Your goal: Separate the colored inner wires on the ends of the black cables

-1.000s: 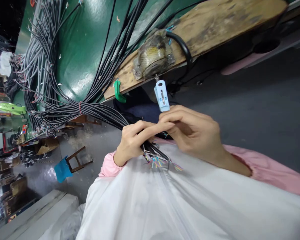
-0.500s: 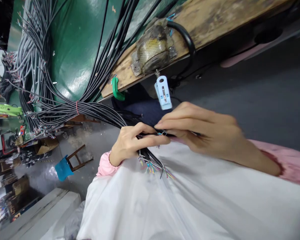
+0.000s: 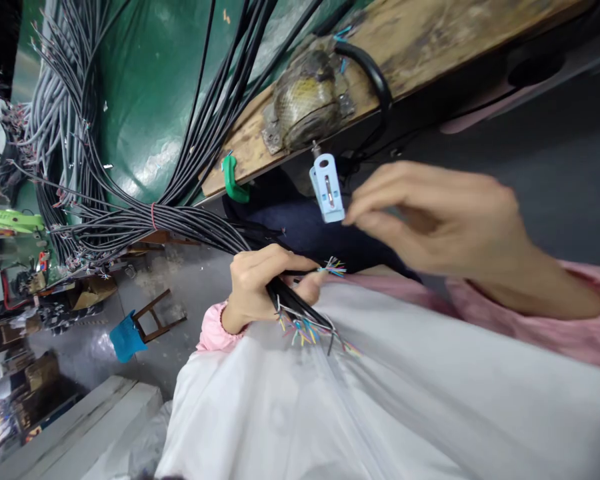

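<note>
My left hand (image 3: 263, 277) is closed around a bundle of black cables (image 3: 205, 225). Between its thumb and forefinger sticks out one cable end with fanned, thin coloured wires (image 3: 335, 267). More stripped cable ends (image 3: 305, 328) hang below the palm, over a white apron. My right hand (image 3: 430, 217) is raised to the right, thumb and forefinger pinched together; anything between them is too small to make out. Its fingertips are close beside a light-blue clip (image 3: 329, 188), and I cannot tell whether they touch it. The clip sits on the shaft of a small motor (image 3: 307, 100).
The motor is mounted on a wooden board (image 3: 430, 40) at the edge of a green table (image 3: 145, 80). A green clamp (image 3: 235, 180) grips that edge. Grey cables (image 3: 57, 113) lie piled at the left. A blue stool (image 3: 127, 337) stands on the floor below.
My right hand has moved away from the cable end, up and right to beside the clip. The coloured wires at my left fingertips now show, spread apart. My left hand still holds the bundle.
</note>
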Action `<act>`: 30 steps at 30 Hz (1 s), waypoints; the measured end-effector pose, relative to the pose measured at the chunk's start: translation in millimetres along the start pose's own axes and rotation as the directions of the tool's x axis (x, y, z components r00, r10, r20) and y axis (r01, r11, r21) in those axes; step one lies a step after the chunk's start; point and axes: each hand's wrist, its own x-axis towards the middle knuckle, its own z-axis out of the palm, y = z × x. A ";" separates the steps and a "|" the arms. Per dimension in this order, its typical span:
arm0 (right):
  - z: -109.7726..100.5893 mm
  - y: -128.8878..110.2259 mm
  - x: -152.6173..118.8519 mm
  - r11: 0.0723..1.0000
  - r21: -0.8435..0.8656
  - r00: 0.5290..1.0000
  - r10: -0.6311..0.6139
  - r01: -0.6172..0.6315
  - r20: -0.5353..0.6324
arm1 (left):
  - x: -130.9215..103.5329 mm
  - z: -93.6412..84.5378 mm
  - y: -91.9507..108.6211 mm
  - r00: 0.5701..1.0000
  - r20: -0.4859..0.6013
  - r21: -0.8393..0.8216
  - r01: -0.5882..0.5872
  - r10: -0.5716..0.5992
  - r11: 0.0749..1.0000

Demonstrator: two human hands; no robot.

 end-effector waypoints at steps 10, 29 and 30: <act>38.9 6.4 39.6 0.590 0.635 0.850 0.475 -0.499 0.226 | 12.5 17.9 2.3 0.967 -0.232 0.040 0.115 -0.103 0.993; 26.4 31.6 9.7 0.498 0.692 0.839 0.448 -0.522 0.311 | 17.6 15.6 4.3 0.988 -0.156 0.117 -0.002 0.020 0.993; 22.3 28.2 5.3 0.508 0.693 0.845 0.442 -0.512 0.301 | 17.7 13.2 2.1 0.992 -0.123 0.114 -0.010 0.024 0.993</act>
